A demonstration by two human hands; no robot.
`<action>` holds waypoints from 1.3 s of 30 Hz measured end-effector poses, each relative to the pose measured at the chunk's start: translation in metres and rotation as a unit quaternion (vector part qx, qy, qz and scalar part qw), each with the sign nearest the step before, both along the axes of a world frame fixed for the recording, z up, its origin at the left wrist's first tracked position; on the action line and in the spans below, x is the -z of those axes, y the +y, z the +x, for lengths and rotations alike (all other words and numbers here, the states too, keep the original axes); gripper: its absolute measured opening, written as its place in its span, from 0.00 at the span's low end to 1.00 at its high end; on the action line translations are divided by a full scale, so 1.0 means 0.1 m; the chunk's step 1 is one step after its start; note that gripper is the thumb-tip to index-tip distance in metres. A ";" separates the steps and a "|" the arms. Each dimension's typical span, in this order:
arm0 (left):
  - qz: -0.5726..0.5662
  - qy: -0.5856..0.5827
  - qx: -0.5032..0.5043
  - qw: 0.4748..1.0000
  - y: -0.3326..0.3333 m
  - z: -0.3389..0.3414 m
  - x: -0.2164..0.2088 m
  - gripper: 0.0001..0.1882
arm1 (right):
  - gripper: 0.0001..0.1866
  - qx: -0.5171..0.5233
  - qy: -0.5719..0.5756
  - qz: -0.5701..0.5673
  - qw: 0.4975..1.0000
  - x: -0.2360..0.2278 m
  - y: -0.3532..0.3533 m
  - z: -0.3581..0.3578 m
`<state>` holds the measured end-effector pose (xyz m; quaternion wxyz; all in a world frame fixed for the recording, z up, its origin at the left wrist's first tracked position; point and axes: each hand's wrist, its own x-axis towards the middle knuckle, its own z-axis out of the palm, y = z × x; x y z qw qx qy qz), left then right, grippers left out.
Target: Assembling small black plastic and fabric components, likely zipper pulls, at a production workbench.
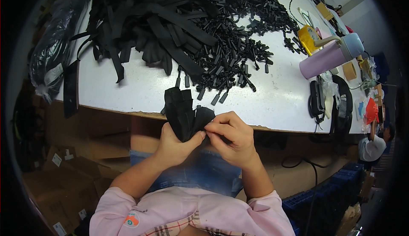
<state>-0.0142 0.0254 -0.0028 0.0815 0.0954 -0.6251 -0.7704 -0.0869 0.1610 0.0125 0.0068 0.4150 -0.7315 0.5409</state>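
Observation:
A bundle of black fabric strips [179,110] stands up in my left hand [171,150], whose fingers are wrapped round its lower end just off the table's front edge. One strip fans out to the right of the bundle. At that strip's edge, the thumb and forefinger of my right hand [233,140] are pinched together; any small part between them is hidden. Beyond my hands lies a loose heap of long black fabric strips [149,20]. Beside it spreads a large pile of small black cord pieces with plastic ends [221,67].
The white table [140,92] has a worn front edge. On its right side are a lilac bottle [319,62], a yellow tape roll [307,39] and a black pouch [316,99]. A plastic-wrapped black bundle [57,44] hangs at the left. Cardboard boxes [64,189] sit below.

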 end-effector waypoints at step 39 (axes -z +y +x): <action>-0.015 0.030 0.013 0.999 -0.06 0.06 -0.02 0.11 | 0.04 -0.052 -0.422 -0.131 0.896 0.20 -0.02 0.22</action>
